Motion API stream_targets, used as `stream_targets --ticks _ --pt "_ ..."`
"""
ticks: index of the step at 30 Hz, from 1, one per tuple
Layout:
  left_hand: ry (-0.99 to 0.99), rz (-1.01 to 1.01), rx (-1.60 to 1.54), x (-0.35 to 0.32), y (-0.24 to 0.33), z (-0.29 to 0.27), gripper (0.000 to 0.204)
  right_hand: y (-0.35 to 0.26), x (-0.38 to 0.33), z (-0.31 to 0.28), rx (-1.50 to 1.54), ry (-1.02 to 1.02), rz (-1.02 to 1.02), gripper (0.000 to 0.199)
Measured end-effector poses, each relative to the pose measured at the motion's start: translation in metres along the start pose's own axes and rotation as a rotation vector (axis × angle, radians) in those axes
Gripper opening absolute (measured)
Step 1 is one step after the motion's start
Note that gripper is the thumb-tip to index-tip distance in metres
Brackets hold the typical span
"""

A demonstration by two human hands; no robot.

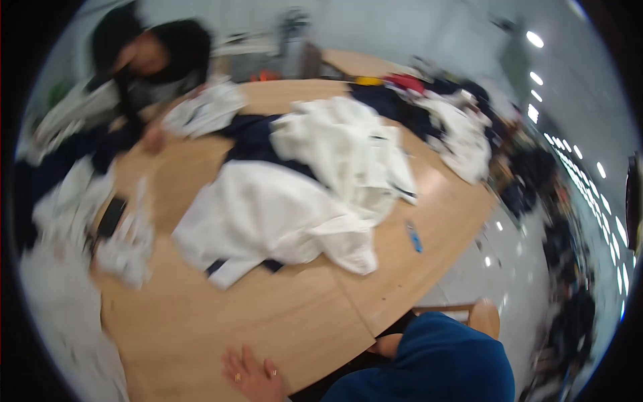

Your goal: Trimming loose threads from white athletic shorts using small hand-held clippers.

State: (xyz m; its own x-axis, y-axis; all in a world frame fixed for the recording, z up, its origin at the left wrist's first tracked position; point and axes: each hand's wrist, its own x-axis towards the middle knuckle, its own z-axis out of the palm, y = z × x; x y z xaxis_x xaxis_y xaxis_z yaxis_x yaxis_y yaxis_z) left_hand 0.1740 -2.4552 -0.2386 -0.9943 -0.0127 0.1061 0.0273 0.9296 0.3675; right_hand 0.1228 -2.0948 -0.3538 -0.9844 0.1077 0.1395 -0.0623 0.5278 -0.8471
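My left hand [254, 376] lies on the wooden table near its front edge, fingers spread, with rings on it and nothing held. My right arm, in a blue sleeve, is bent at the lower right. Only a little skin of my right hand [386, 345] shows at the table edge, and its fingers are hidden. Beyond my hands lies a rumpled white garment [261, 208] with dark trim. Behind it, a cream garment [341, 141] rests partly over dark navy cloth [251, 130]. A small blue-handled tool [414, 236] is to their right, too blurred to name.
Across the table [221, 321] at the far left, a person [154, 53] leans over white cloth [206, 110]. A black phone-like object [111, 216] lies at the left edge. More garments [462, 137] are heaped at the far right. A wooden chair [483, 318] stands at the right.
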Motion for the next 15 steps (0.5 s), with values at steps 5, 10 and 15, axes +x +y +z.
stream_targets --ticks 5,10,15 --pt "-0.063 0.06 0.076 0.01 0.048 -0.019 0.048 0.012 -0.007 -0.076 0.004 0.306 0.059 0.037" --pt "-0.009 0.126 0.116 0.008 0.049 -0.004 0.05 0.026 -0.028 -0.086 0.055 0.424 0.087 0.037" --pt "-0.022 0.176 0.231 0.011 0.035 -0.016 0.052 0.031 -0.052 -0.131 0.013 0.448 0.056 0.037"
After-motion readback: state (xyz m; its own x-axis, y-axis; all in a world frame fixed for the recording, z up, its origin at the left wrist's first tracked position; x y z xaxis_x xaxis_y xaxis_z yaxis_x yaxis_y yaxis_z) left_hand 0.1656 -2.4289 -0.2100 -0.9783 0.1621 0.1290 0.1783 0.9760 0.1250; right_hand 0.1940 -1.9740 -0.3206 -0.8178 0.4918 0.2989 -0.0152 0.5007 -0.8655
